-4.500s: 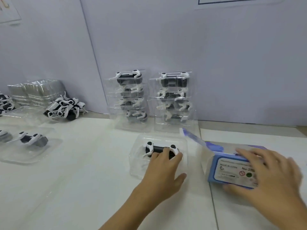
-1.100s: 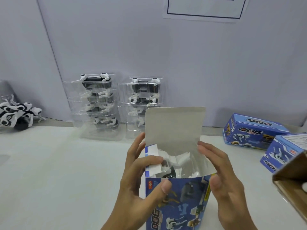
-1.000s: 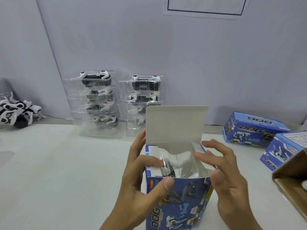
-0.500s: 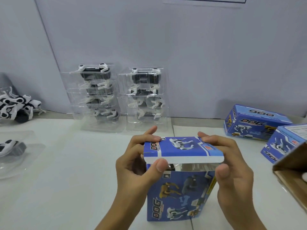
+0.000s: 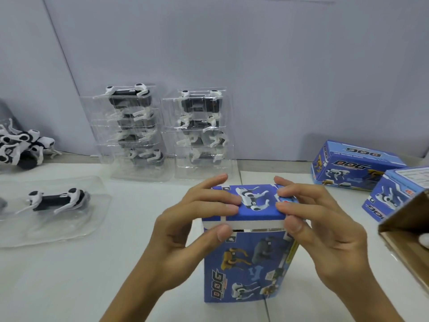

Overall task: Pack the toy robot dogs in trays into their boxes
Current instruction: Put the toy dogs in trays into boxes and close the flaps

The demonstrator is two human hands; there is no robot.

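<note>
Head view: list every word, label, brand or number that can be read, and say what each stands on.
"DOG": front face of the upright blue box that the left hand and the right hand hold.
"DOG": side of the blue box lying at the back right; printed again on its top, upside down.
Small print on the nearest right box: too blurred to read.
</note>
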